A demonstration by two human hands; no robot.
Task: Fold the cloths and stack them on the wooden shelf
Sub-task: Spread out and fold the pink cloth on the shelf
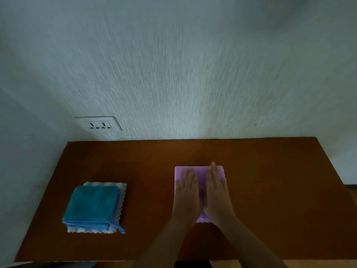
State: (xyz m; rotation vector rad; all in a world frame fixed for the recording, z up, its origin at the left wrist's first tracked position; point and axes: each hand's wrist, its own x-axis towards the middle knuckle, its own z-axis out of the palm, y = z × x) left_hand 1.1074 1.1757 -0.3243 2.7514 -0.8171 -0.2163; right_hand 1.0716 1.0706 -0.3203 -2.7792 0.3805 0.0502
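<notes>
A folded purple cloth (200,172) lies on the wooden shelf (270,190), right of centre. My left hand (186,194) and my right hand (216,190) both press flat on it, side by side, fingers straight and pointing toward the wall. The hands hide most of the cloth. At the left of the shelf sits a stack: a folded teal cloth (90,205) with blue edging on top of a folded white cloth (122,198) with a scalloped edge.
A textured white wall (193,74) rises right behind the shelf, with a white power socket (98,124) low on its left. Bare wood lies between the stack and the purple cloth, and to the right of my hands.
</notes>
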